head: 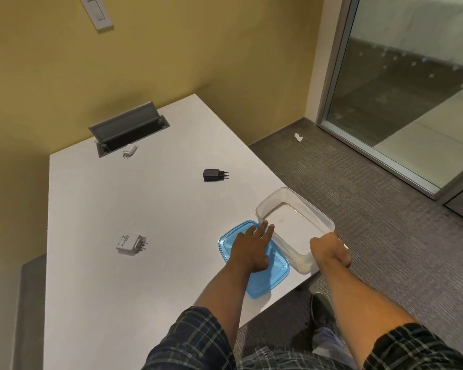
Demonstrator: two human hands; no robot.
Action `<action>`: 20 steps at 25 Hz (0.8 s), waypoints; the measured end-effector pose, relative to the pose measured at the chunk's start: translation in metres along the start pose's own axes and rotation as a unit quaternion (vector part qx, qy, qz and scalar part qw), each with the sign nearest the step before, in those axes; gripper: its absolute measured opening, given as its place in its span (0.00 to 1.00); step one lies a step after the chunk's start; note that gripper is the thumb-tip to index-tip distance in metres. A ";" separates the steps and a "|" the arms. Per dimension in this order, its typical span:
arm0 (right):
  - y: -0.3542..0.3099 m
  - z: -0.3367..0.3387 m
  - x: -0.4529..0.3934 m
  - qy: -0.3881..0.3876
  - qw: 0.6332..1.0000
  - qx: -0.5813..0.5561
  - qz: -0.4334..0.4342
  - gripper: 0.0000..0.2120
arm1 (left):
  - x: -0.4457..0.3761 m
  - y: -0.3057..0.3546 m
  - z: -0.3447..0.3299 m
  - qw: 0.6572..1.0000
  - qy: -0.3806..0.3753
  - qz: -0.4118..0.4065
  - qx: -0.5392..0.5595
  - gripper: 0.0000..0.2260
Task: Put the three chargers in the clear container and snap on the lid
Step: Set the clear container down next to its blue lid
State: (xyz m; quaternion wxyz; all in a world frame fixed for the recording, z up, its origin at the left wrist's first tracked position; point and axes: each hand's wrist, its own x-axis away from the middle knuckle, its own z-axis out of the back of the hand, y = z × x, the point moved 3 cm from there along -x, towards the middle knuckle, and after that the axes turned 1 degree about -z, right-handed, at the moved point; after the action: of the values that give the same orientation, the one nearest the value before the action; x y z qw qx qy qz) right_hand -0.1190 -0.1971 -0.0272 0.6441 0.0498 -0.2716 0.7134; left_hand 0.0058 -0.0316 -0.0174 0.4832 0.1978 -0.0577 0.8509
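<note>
The clear container point(292, 201) stands empty at the table's right edge, partly overhanging it. My right hand point(330, 249) grips its near right rim. The blue lid point(265, 279) lies flat on the table just left of the container, and my left hand point(253, 248) rests palm down on it with fingers spread, fingertips touching the container's wall. Three chargers lie apart on the table: a black charger point(215, 175) in the middle, a white charger point(130, 244) at the near left, and a small white charger point(130, 150) at the far end.
A grey cable hatch point(126, 129) stands open at the far end of the white table point(118, 289). The yellow wall is behind it. Grey carpet, a glass door and a scrap of paper point(297, 137) are to the right. My shoe point(322, 308) is below the table edge.
</note>
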 end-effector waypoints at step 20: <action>-0.096 -0.002 0.017 0.006 0.983 -0.020 0.182 0.16 | 0.057 -0.081 0.030 0.965 0.172 0.164 0.110 0.35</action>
State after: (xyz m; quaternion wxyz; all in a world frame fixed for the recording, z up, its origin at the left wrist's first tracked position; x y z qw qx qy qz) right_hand -0.0308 -0.1785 0.0091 0.5056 -0.0171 -0.2865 0.8136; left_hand 0.0569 0.0479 0.0244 0.3145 0.0881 0.0891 0.9410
